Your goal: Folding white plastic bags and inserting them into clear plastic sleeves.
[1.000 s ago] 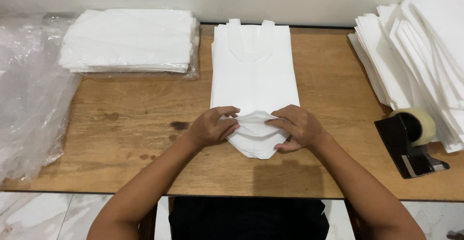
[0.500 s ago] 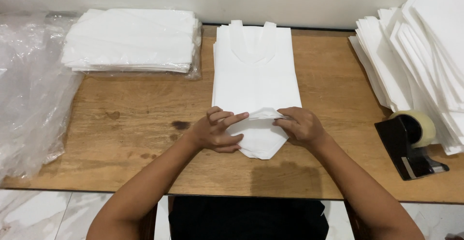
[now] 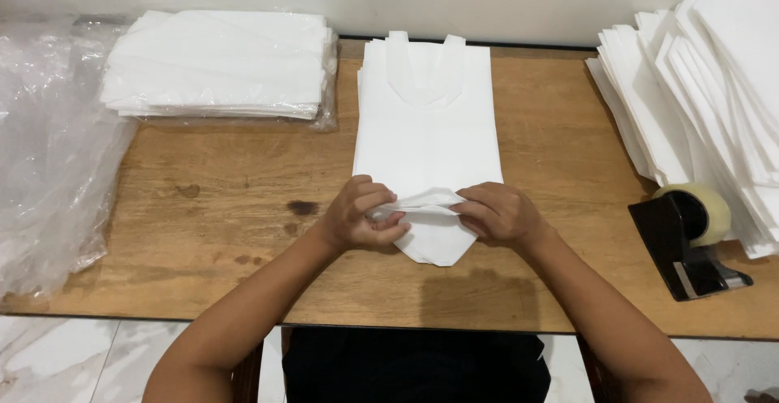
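A stack of white non-woven bags (image 3: 426,119) with cut-out handles lies flat at the middle of the wooden table (image 3: 235,208), handles toward the wall. Its near end is folded into a point that sticks out below my hands. My left hand (image 3: 363,215) pinches the raised fold of the bag's bottom at its left side. My right hand (image 3: 497,215) grips the same fold at its right side, fingers curled over the fabric. Both hands rest on the bag near the table's front.
A wrapped pack of white bags (image 3: 219,66) sits at the back left beside loose clear plastic (image 3: 49,143). A fanned pile of white bags (image 3: 714,86) fills the right side. A black tape dispenser (image 3: 690,237) stands at the right front.
Both hands have worked the bag's bottom fold; my left fingers have curled tighter onto the fabric and the pointed flap shows further below them.
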